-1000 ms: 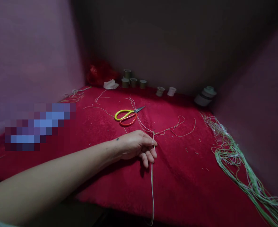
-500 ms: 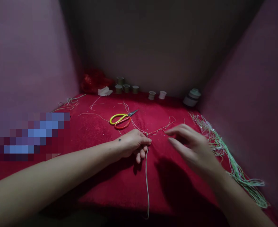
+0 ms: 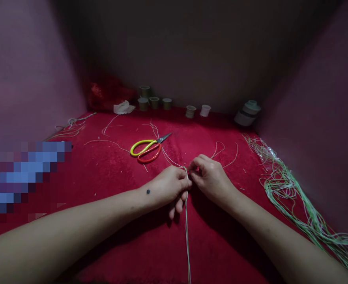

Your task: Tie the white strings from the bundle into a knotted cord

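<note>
Pale thin cords [image 3: 187, 232] run down the middle of the red cloth toward me. My left hand [image 3: 174, 185] pinches them between thumb and forefinger, just below a small knot [image 3: 185, 167]; its other fingers curl underneath. Close on the knot's right side is my right hand [image 3: 205, 171], its thumb and fingertips drawn together at a cord end. Loose cord [image 3: 218, 150] loops out beyond the right hand. More strands [image 3: 171, 159] stretch from the knot toward the scissors [image 3: 150, 148], which have one yellow and one red handle and lie just beyond my left hand.
Several thread spools [image 3: 167, 103] stand along the back wall, beside a crumpled white tissue [image 3: 123, 107] and a red plastic bag [image 3: 111, 92]. A white bottle [image 3: 247, 113] is at back right. A bundle of green and white cords [image 3: 304, 201] lies along the right edge of the red cloth [image 3: 117, 244].
My right hand has moved left, from hovering apart to the knot, and its fingers have closed on the cord. My left hand keeps its pinch. The view has shifted slightly.
</note>
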The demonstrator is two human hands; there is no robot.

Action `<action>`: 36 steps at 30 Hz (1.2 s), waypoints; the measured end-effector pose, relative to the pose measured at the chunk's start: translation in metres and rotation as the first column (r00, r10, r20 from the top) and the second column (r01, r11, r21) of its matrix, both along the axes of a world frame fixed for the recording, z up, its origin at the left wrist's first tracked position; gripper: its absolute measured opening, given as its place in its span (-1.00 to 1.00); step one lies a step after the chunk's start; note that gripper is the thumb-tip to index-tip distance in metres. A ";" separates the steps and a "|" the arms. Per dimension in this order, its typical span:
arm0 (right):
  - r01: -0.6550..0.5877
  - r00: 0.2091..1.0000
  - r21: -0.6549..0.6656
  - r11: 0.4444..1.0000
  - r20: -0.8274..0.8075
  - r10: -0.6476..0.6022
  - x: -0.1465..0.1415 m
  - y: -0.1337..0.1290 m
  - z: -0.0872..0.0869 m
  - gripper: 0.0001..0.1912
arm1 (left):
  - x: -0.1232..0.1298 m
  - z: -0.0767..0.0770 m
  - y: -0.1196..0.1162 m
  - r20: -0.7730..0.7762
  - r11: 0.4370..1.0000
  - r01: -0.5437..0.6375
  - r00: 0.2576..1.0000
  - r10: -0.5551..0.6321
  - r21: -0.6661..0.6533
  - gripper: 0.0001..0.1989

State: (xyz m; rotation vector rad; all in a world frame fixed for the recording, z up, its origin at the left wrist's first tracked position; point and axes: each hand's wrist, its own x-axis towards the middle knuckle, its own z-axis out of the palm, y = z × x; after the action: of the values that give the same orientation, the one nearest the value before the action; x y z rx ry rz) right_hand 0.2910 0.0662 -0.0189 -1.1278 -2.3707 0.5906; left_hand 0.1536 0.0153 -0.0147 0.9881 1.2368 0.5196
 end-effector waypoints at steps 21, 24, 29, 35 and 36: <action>0.042 0.999 -0.493 0.869 0.026 -0.033 -0.004 0.015 0.010 -0.82 | 0.003 0.000 -0.002 -0.030 0.996 0.021 0.999 -0.023 -0.082 -0.82; 0.039 0.999 -0.504 0.863 0.020 -0.033 -0.004 0.016 0.009 -0.83 | 0.002 0.001 -0.003 -0.033 0.997 0.019 0.999 -0.022 -0.078 -0.81; 0.028 0.999 -0.480 0.877 -0.009 -0.037 -0.004 0.015 0.005 -0.85 | 0.003 0.000 -0.004 -0.055 0.998 0.015 0.998 -0.019 -0.066 -0.80; 0.076 0.997 -0.386 0.919 0.018 -0.075 -0.007 0.010 0.005 -0.85 | 0.001 -0.006 -0.003 -0.032 0.996 0.032 0.999 -0.035 -0.083 -0.78; 0.085 0.996 -0.365 0.927 0.022 -0.082 -0.007 0.009 0.005 -0.85 | 0.000 -0.007 -0.002 -0.025 0.995 0.037 0.999 -0.040 -0.090 -0.78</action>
State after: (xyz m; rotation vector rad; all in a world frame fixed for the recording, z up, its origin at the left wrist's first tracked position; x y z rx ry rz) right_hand 0.2841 0.0753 -0.0137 -1.3788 -2.2598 1.0318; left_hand 0.1537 0.0130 -0.0214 0.9439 1.2523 0.4181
